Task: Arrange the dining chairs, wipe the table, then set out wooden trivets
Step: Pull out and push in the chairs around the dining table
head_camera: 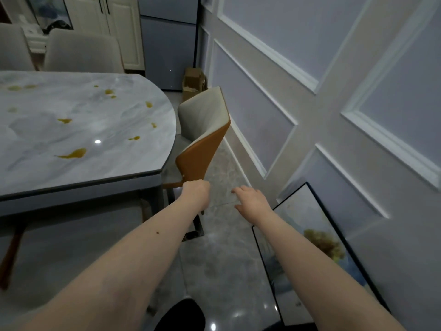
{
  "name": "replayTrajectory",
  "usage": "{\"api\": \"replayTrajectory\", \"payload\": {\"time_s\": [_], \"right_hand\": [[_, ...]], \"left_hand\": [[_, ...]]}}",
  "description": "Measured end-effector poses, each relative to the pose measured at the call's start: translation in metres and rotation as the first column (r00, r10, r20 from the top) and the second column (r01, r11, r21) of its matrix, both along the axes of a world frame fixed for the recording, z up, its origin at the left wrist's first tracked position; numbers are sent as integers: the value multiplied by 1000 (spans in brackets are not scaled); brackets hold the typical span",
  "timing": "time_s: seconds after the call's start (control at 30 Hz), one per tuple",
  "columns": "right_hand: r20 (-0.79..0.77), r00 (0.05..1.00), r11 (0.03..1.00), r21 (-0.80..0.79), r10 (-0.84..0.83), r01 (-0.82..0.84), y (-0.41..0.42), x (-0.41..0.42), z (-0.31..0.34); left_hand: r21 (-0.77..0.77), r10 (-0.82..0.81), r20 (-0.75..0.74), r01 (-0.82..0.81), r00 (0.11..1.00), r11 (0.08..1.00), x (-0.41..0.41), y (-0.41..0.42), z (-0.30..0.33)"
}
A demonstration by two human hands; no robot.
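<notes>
Both forearms reach forward from the lower edge of the view, over a dark shoe (181, 315) on the glossy grey floor (222, 271). Left hand (195, 191): its grip is closed, fingers curled round the lower rear corner of the dining chair (202, 137) at the orange backrest shell; the fingertips themselves are hidden behind the hand. Right hand (250, 199): empty and unclenched, fingers spread and loosely extended, just to the right of the chair and apart from it, above the floor. Dining chair: cream upholstered front, orange back, standing at the rounded end of the worktop (78, 130), its seat partly beneath the worktop edge and its back turned toward the panelled wall (310, 96). Worktop: grey marble-patterned top with a dark rim, to the left of the chair; it bears several yellow-brown spills (72, 154), the largest nearest the camera, smaller ones scattered toward the far side. Two grey-beige chairs (81, 51) stand at the far side of the worktop, beyond the orange-backed chair and to its left. A cardboard box (193, 80) sits on the floor behind the chair, against the wall. Framed pictures (317, 242) with black frames lean against the wall to the right of the chair, nearer the camera. Cream cabinets (119, 25) and a grey-blue unit stand in the background.
</notes>
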State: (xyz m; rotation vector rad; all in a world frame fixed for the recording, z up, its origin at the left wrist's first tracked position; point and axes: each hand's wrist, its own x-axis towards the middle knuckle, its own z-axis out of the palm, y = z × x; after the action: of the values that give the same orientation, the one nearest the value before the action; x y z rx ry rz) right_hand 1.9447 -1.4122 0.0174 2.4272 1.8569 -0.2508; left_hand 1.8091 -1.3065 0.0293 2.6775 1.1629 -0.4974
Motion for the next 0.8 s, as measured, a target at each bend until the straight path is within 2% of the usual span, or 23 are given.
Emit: {"api": "replayTrajectory", "payload": {"time_s": [0.17,0.3,0.47,0.53,0.63,0.8], "right_hand": [[-19,1000,1000,16,-3,3,73,69,8],[-52,999,999,51,9,-6,119,120,13],[-58,996,997,55,64,-60,182,188,8],[-57,992,993,57,110,-107,211,220,2],[-56,982,982,70,182,-178,253,267,2],[-31,947,947,45,320,-319,322,328,14]], "left_hand": [[22,43,67,-44,997,999,72,78,-4],[45,129,179,-139,975,989,122,127,-2],[121,151,254,-186,955,975,187,176,-7],[156,210,272,-259,939,953,215,196,-8],[103,319,354,-376,879,921,253,223,-9],[32,478,308,-511,822,859,299,259,-5]]}}
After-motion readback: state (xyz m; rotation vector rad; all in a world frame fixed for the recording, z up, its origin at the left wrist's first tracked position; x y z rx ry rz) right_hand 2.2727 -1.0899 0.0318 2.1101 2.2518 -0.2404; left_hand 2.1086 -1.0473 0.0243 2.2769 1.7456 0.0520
